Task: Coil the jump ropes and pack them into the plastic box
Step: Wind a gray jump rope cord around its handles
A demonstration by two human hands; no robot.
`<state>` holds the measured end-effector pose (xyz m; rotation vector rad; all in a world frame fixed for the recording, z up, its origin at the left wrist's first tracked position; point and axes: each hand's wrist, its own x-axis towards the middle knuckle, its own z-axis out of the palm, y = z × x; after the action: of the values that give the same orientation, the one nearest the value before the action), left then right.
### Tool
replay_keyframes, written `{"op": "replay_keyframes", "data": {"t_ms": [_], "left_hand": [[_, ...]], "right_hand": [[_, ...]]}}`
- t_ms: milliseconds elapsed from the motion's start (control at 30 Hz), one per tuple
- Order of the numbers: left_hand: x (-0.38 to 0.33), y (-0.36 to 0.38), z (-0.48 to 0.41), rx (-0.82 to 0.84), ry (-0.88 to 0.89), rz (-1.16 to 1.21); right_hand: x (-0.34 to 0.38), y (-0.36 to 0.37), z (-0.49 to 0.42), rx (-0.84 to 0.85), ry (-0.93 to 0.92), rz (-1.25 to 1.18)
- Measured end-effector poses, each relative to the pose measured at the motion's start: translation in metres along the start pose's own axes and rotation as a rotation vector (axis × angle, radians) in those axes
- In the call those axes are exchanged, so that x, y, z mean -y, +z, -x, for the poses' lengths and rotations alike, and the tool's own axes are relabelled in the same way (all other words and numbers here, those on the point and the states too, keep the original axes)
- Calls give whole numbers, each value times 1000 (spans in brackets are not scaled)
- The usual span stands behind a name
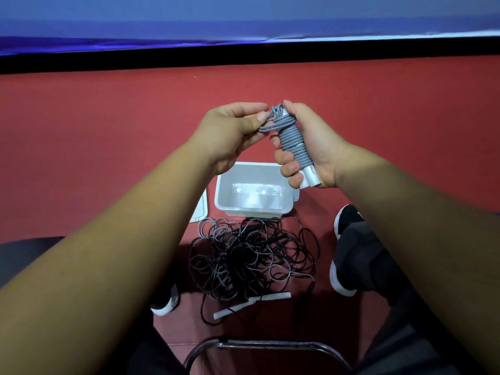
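**Grey rope nearly bound; loose ropes wait on the floor**

Nearest, a tangle of black and grey ropes (251, 255) lies on the red floor (108, 158), two white handles (251, 303) at its near edge. Thin, springy cord like this will likely snag; lifting by a handle looks safest. Just beyond sits the empty plastic box (254, 190). Above it, the right hand (305, 150) is wrapped around the grey coiled rope (293, 142), light and slick-looking. The left hand (235, 131) pinches its free end.
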<state>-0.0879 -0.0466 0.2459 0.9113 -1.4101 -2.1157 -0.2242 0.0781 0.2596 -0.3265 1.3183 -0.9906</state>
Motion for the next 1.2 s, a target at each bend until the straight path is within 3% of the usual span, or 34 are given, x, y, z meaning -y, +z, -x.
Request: {"op": "replay_keyframes", "data": {"t_ms": [133, 700, 967, 1200], "left_hand": [[-2, -3, 2, 14, -22, -76], [-8, 3, 4, -50, 284, -658], [8, 0, -3, 3, 273, -524], [-1, -5, -6, 89, 274, -552]], "right_hand": [[-2, 2, -3, -32, -8, 48], [-5, -2, -3, 90, 212, 70], [-5, -6, -4, 21, 162, -56], [-4, 0, -3, -13, 138, -42]]}}
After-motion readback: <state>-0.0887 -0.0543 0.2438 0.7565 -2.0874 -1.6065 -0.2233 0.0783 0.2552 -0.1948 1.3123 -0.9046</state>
